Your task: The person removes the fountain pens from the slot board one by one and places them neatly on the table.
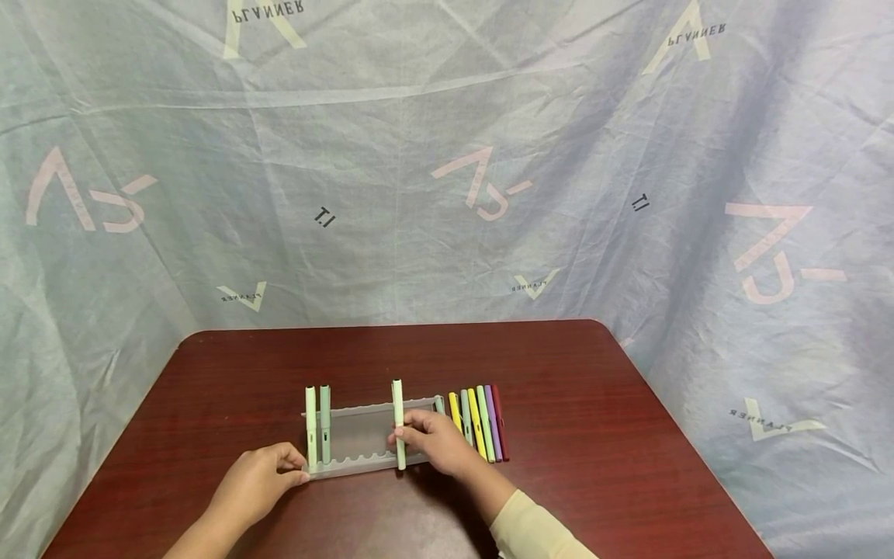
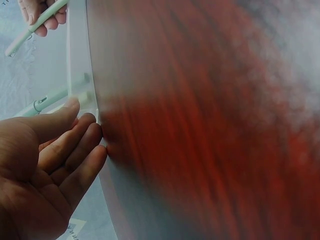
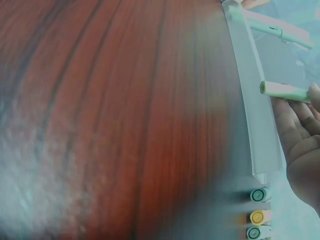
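Observation:
A clear plastic pen tray (image 1: 363,464) with notched long edges lies on the table. In its left end rest two pens side by side, a pale cream-green pen (image 1: 310,419) and a sage green pen (image 1: 325,423). My left hand (image 1: 254,480) holds the tray's near left corner between thumb and fingers. Over the tray's right half, my right hand (image 1: 436,441) pinches a pale green pen (image 1: 398,404) between thumb and fingers, its length running across the tray. In the right wrist view, the end of this pen (image 3: 280,91) overhangs the tray's near edge (image 3: 257,115).
Right of the tray lies a row of several pens, among them a yellow pen (image 1: 477,411), a purple pen (image 1: 493,423) and a dark red pen (image 1: 501,427). The reddish-brown table (image 1: 594,466) meets a grey printed cloth (image 1: 391,256) behind and at the sides.

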Motion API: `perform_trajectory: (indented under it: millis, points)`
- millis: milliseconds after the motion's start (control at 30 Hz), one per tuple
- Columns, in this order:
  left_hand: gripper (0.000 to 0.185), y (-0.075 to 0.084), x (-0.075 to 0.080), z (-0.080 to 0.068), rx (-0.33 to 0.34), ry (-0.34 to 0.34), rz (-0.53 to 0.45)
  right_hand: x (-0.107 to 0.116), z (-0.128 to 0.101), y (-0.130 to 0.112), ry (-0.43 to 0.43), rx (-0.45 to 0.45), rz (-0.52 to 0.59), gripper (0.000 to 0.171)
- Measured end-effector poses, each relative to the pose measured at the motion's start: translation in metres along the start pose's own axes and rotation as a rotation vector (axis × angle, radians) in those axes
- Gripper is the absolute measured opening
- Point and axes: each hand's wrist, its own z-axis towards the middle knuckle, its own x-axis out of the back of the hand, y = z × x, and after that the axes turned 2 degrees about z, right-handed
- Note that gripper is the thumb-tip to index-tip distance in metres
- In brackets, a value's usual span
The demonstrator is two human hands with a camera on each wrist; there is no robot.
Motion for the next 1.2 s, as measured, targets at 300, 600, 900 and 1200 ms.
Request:
perform_trajectory:
  millis: [300, 600, 900, 1200]
  points:
    - [0.015, 0.000, 0.000, 0.001, -0.006, -0.002, 0.004, 0.011, -0.003, 0.004, 0.004, 0.008, 0.026, 0.018]
    - [0.015, 0.000, 0.001, 0.000, 0.005, -0.017, 0.003, 0.022, -0.008, 0.006, -0.004, 0.007, 0.042, 0.026]
    - [0.016, -0.001, 0.000, 0.001, -0.004, -0.003, 0.007, 0.034, -0.015, 0.006, 0.007, -0.005, 0.020, 0.030]
    - [0.015, 0.000, 0.001, 0.000, 0.004, -0.019, 0.002, 0.048, -0.022, 0.007, 0.029, -0.021, 0.015, 0.026]
